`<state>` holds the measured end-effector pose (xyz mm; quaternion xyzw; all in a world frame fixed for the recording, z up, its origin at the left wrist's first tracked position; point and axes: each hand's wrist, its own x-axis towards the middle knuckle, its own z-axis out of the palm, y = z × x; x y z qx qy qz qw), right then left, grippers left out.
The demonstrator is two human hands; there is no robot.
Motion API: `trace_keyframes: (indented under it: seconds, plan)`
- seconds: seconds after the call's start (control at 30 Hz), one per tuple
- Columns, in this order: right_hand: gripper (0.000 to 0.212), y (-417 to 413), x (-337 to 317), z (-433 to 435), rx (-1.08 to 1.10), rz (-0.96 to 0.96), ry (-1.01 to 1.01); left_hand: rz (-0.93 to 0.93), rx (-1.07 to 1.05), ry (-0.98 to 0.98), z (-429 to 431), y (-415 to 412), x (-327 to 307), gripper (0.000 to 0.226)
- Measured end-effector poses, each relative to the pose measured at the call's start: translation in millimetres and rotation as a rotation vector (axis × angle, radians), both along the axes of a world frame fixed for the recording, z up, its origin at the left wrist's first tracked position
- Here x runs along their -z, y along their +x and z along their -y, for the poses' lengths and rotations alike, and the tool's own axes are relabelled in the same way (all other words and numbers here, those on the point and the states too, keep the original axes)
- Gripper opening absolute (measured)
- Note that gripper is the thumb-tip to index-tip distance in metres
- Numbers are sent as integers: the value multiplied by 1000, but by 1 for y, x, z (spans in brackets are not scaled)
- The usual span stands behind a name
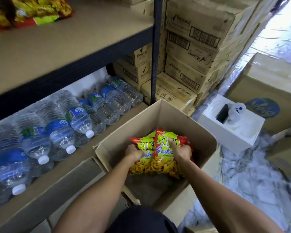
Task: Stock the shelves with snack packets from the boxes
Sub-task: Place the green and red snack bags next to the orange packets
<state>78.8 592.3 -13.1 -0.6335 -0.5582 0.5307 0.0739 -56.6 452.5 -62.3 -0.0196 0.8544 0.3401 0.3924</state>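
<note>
An open cardboard box (160, 115) stands on the floor in front of me. Inside it are yellow and red Bika Seafood snack packets. My left hand (134, 153) grips the left packet (142, 167) at its edge. My right hand (181, 151) holds the right packet (165, 158), with the forefinger laid across its printed front. Both packets are bunched together above the box's bottom. The shelf (71, 42) at upper left has more snack packets (32, 10) lying at its far left end.
Several water bottles (60, 132) lie on the lower shelf to the left. Stacked Rexona cartons (191, 52) fill the back right behind a dark shelf post (155, 52). A white box (232, 125) with a phone and a big carton (272, 91) stand on the right.
</note>
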Motion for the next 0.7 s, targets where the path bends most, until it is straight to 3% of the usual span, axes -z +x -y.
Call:
trace_keyframes:
  seconds: [0.17,0.3,0.57,0.6,0.7]
  plan:
    - [44,-6,-53,4,-62,-137,72,-140,91,91,10,-4,-69,49]
    - [50,-13,-104,9,-88,-259,97,-237,109,161,25,-11,-125,50]
    - [105,-12,-206,29,-108,-428,170,-542,151,287,58,7,-258,60]
    - [105,-11,-218,31,-110,-455,175,-569,163,301,63,10,-274,63]
    - [71,-15,-249,28,-110,-517,216,-634,157,331,74,10,-315,70]
